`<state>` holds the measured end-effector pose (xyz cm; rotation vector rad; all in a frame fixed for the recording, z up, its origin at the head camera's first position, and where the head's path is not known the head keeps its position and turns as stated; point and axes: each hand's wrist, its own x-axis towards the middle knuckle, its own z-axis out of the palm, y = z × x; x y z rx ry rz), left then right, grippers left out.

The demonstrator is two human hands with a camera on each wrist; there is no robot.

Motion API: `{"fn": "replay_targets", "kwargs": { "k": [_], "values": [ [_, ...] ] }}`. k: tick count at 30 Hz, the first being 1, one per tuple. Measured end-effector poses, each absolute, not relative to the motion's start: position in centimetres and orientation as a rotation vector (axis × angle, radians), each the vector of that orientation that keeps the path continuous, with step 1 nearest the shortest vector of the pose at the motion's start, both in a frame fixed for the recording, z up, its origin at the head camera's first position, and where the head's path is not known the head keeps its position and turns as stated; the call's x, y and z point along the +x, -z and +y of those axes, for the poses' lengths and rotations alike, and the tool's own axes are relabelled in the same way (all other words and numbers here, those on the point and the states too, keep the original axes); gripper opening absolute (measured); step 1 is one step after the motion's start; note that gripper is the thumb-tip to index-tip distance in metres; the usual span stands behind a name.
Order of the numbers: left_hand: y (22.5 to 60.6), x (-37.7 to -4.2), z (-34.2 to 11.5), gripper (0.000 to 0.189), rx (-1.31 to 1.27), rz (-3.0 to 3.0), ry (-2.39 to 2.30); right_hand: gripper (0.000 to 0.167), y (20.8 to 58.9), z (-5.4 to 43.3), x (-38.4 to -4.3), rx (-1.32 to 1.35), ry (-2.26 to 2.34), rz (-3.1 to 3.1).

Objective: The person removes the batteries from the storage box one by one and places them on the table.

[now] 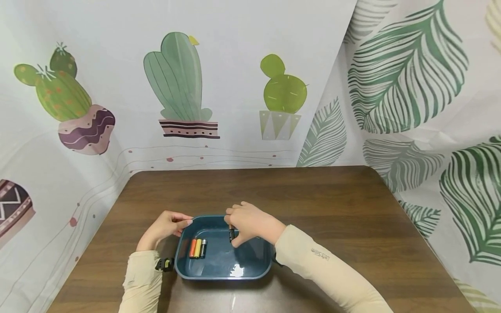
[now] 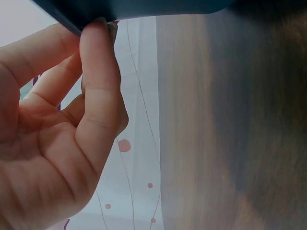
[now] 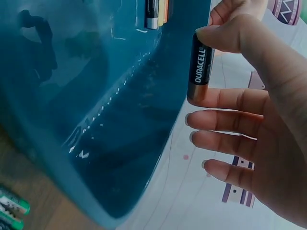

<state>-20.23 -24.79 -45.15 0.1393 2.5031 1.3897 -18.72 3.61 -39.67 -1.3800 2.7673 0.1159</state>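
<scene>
Pinching with thumb and forefinger, the right hand holds the copper-ended battery by its ends over the blue tray; rigid, smooth, probably light, it suits that grip. The left hand apparently pinches the tray's rim, contact partly hidden.

A brown, round-cornered, wood-grain table stands before white cactus-printed fabric; white, green-leaf-printed fabric hangs at right.

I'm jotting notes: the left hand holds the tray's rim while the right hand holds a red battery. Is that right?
Not quite: the battery in the right hand is black and copper, not red, as the right wrist view shows. The left hand does hold the tray's rim.
</scene>
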Motion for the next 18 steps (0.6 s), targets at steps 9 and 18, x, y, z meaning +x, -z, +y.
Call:
{"fn": "replay_targets", "kwargs": {
  "k": [9, 18],
  "values": [
    [45.3, -20.3, -24.7, 0.024, 0.115, 2.494, -1.394, 0.030, 39.3, 6.2, -18.6, -1.352, -0.003, 2.818],
    [45.2, -20.2, -24.7, 0.027, 0.147, 2.489, -1.390, 0.031, 39.2, 8.1, -18.6, -1.321, 0.063, 2.846]
  ]
}}
